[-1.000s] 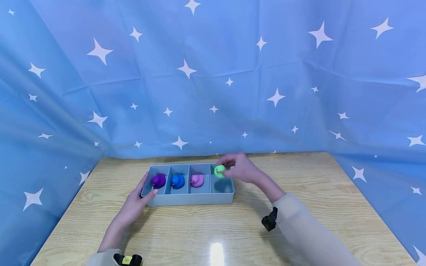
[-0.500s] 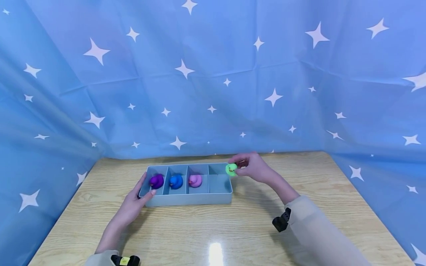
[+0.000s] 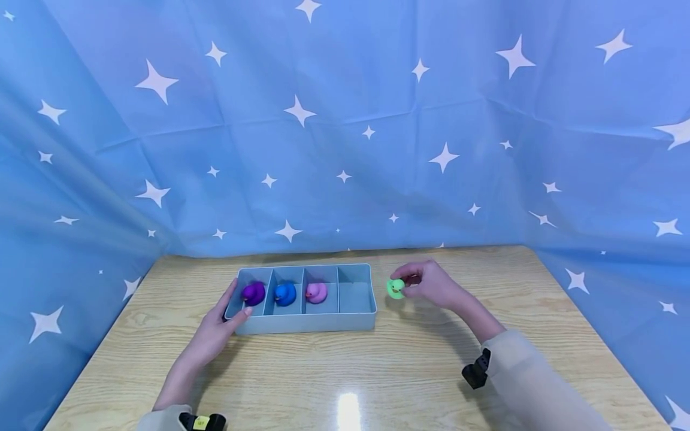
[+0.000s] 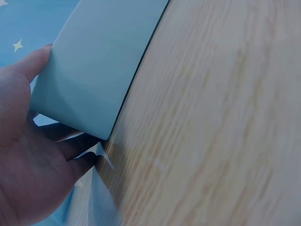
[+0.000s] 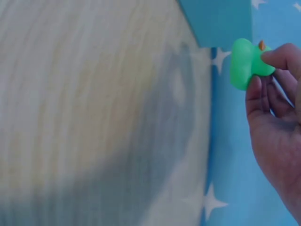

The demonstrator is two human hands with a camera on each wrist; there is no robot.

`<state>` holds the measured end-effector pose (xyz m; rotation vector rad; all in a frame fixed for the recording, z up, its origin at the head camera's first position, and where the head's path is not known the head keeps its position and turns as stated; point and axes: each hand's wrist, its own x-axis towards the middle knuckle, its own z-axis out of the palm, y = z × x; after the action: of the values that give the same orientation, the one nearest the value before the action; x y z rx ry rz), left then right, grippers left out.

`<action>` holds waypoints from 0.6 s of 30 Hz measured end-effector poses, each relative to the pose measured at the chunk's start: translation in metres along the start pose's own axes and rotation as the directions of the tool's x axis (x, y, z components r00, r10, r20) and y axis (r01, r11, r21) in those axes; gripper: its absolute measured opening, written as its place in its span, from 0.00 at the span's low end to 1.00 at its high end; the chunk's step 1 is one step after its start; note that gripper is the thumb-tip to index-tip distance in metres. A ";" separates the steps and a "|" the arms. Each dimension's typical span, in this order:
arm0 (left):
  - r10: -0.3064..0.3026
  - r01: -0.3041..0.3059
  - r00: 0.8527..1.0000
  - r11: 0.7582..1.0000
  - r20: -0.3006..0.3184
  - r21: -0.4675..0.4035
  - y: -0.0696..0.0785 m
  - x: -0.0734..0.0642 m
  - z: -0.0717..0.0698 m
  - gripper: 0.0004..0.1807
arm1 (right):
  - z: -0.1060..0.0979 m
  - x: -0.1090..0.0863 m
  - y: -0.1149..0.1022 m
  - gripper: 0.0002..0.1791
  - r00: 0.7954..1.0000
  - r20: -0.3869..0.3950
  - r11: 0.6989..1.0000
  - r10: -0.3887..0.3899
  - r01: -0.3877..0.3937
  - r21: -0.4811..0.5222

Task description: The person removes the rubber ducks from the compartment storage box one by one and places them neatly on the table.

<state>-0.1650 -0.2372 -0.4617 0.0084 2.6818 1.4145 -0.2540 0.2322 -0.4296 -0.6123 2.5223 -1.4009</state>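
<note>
A grey-blue divided box (image 3: 307,324) sits on the table with one toy duck in each of three compartments: a purple duck (image 3: 253,293), a blue duck (image 3: 286,294) and a pink duck (image 3: 317,293). The rightmost compartment holds nothing. My left hand (image 3: 215,332) grips the box's left end, thumb at the front rim and fingers round the end wall, as the left wrist view also shows. Just right of the box, my right hand (image 3: 433,286) pinches a green rubber duck (image 5: 242,63) between thumb and fingers, its orange beak showing. The duck's shadow falls on the tabletop beneath it.
The wooden table (image 3: 291,377) stretches out around the box and toward the viewer. Behind it and along both sides hangs a blue curtain (image 3: 345,143) with white stars, close to the table's back edge.
The right hand has carried the green duck from over the box's rightmost compartment, out past the right rim, and lower toward the table. The left hand keeps its grip on the box.
</note>
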 end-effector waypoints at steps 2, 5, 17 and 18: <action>0.001 -0.001 1.000 1.000 0.001 0.000 0.000 0.000 0.000 0.48 | 0.000 -0.003 0.005 0.17 1.000 0.003 1.000 0.020 -0.020 -0.008; 0.003 -0.003 1.000 1.000 0.004 -0.004 -0.001 0.000 -0.001 0.48 | 0.002 -0.006 0.011 0.18 0.999 0.011 0.999 0.042 -0.042 -0.005; 0.010 -0.010 1.000 1.000 0.010 -0.010 0.000 0.001 -0.002 0.47 | 0.006 -0.008 0.029 0.17 0.996 0.050 0.997 0.070 -0.071 0.018; 0.008 -0.008 1.000 1.000 0.011 -0.012 0.001 0.001 -0.001 0.47 | 0.006 -0.008 0.029 0.17 0.996 0.054 0.998 0.068 -0.069 0.010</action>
<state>-0.1662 -0.2380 -0.4605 0.0263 2.6674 1.4291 -0.2529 0.2450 -0.4576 -0.5486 2.4667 -1.3570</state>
